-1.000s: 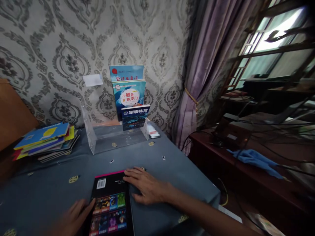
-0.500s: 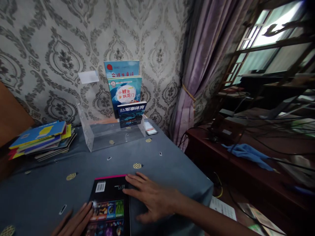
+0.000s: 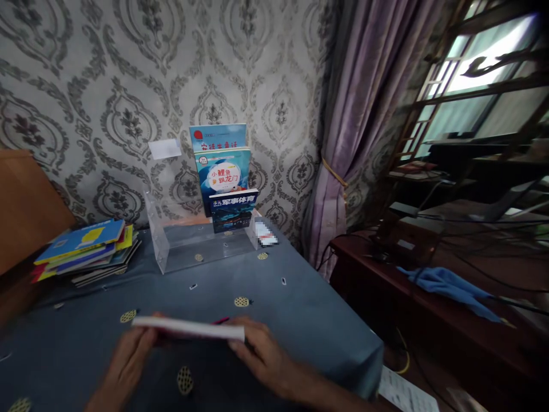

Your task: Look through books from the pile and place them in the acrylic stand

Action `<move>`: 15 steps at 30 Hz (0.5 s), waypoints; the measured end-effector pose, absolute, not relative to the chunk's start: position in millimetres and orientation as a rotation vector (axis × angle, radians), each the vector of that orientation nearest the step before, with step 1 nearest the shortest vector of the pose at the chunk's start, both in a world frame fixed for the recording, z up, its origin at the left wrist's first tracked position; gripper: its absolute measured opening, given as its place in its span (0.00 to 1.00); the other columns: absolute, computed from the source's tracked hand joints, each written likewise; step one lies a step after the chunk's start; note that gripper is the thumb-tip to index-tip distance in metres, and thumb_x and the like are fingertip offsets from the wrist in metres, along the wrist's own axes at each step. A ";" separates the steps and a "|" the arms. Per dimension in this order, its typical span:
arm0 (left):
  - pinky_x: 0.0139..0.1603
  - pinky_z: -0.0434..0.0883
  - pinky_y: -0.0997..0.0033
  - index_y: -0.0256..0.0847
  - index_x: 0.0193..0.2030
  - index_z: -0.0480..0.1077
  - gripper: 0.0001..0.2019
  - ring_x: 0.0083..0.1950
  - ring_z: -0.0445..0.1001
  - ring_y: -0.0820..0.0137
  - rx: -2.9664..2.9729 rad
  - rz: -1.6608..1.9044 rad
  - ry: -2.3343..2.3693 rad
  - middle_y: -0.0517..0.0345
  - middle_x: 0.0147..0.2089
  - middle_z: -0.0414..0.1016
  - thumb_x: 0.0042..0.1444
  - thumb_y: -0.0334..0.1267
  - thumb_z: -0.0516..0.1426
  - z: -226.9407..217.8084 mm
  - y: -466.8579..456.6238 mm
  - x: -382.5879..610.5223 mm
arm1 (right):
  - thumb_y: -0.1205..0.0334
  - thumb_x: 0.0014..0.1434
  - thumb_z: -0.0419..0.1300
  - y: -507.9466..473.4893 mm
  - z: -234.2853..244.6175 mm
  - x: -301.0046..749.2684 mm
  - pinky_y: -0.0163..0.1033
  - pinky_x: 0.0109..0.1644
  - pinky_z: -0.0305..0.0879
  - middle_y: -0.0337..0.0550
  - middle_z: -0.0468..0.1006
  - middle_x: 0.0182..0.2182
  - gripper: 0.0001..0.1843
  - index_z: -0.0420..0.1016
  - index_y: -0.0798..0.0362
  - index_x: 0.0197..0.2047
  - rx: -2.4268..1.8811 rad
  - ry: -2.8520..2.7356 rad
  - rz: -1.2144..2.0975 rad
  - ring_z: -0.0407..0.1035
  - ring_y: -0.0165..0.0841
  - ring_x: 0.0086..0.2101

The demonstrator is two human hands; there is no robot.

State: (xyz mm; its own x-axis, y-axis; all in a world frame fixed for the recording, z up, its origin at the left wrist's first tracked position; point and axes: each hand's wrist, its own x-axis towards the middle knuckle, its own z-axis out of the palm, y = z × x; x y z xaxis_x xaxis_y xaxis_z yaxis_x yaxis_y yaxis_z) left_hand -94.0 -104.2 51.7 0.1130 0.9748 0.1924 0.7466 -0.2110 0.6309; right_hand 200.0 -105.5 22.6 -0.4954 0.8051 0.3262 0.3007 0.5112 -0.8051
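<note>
A book (image 3: 189, 327) is held up off the tablecloth, its white page edge turned toward me and its covers mostly hidden. My left hand (image 3: 132, 355) grips its left end, fingers closed around it. At the right end, my right hand (image 3: 261, 355) is closed on the same book, thumb below and fingers behind. Beyond the hands stands a clear acrylic rack (image 3: 206, 258). Three upright books lean in its right part: a tall light-blue one (image 3: 218, 135), a blue one with a white oval (image 3: 223, 174) and a smaller dark-blue one (image 3: 234, 212).
A pile of colourful books (image 3: 90, 246) lies at the table's left. A blue-grey tablecloth (image 3: 300, 326) covers the table. Patterned wall and a purple curtain (image 3: 343, 114) stand behind. To the right, a dark red bench (image 3: 386, 286) carries cables and a blue cloth (image 3: 450, 289).
The black-backed book lay flat on the table under both hands; now both hands hold it raised, edge toward me. The view has tilted slightly, and the rack has not moved.
</note>
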 end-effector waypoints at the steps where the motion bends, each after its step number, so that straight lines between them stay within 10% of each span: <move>1: 0.50 0.79 0.57 0.44 0.46 0.77 0.31 0.40 0.82 0.58 1.814 0.944 1.694 0.53 0.43 0.82 0.65 0.62 0.40 58.1 -100.1 -79.7 | 0.54 0.70 0.50 -101.9 22.5 199.2 0.44 0.56 0.68 0.46 0.79 0.46 0.17 0.74 0.49 0.54 -0.916 -1.980 0.917 0.73 0.38 0.48; 8: 0.26 0.75 0.68 0.37 0.43 0.75 0.33 0.24 0.76 0.66 1.435 1.144 1.486 0.53 0.35 0.78 0.56 0.69 0.51 106.3 -36.2 -11.8 | 0.45 0.69 0.49 -50.4 31.8 215.6 0.43 0.48 0.69 0.43 0.78 0.39 0.21 0.73 0.49 0.51 -0.843 -1.744 0.951 0.72 0.37 0.40; 15: 0.26 0.76 0.73 0.38 0.48 0.73 0.32 0.32 0.78 0.68 1.656 1.516 1.031 0.47 0.47 0.75 0.59 0.68 0.50 158.6 67.8 32.2 | 0.46 0.68 0.49 87.8 110.5 253.9 0.44 0.47 0.68 0.42 0.76 0.36 0.19 0.72 0.51 0.45 -0.893 -1.806 0.481 0.70 0.38 0.39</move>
